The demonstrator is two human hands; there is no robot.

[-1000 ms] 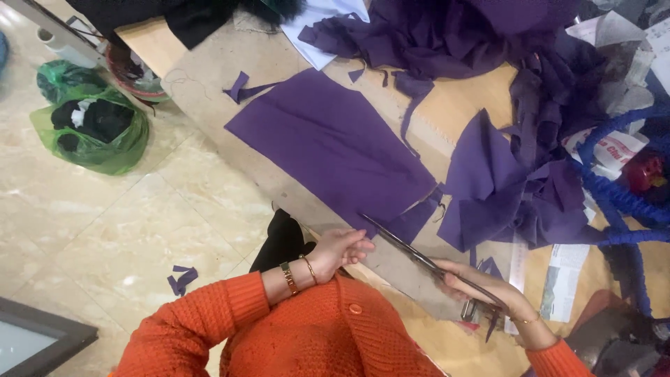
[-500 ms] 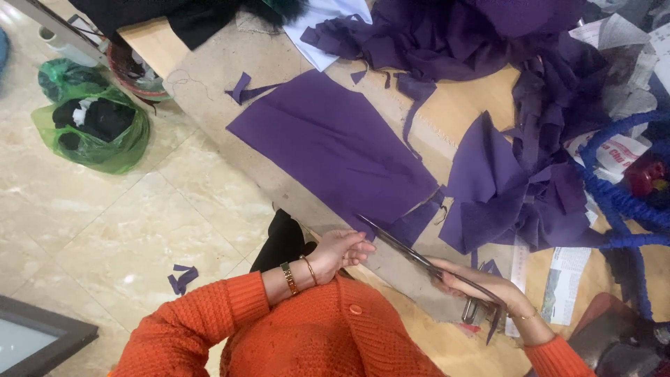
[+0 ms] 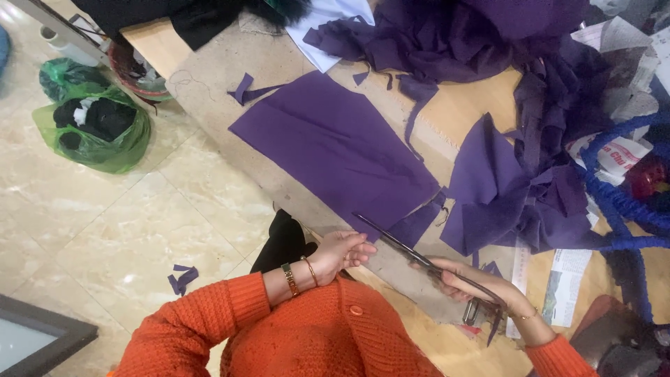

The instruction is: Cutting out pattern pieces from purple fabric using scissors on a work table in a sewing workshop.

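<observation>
Head view: my right hand (image 3: 466, 284) grips scissors (image 3: 412, 253), blades at the purple fabric (image 3: 335, 150) panel's near edge; my left hand (image 3: 342, 250), loosely curled, rests just beside. Risk: unpinned cloth shifting, cut wandering.

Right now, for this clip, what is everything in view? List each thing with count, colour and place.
flat fabric panel: one, purple, spread on the table, near edge
fabric heap: one pile, purple, far side of the table
loose fabric piece: one, purple, right of the panel
floor scraps: a few, purple, on the tiles
plastic bag: one, green, dark contents, on the floor at left
cord: one, blue, right side of the table
table: one, tan, its edge runs diagonally
scissors: one pair, dark, blades open by the panel's near corner
sweater: one, orange, on the person
left hand: at the table edge, near the blade tip
right hand: holds the scissors' handles
</observation>
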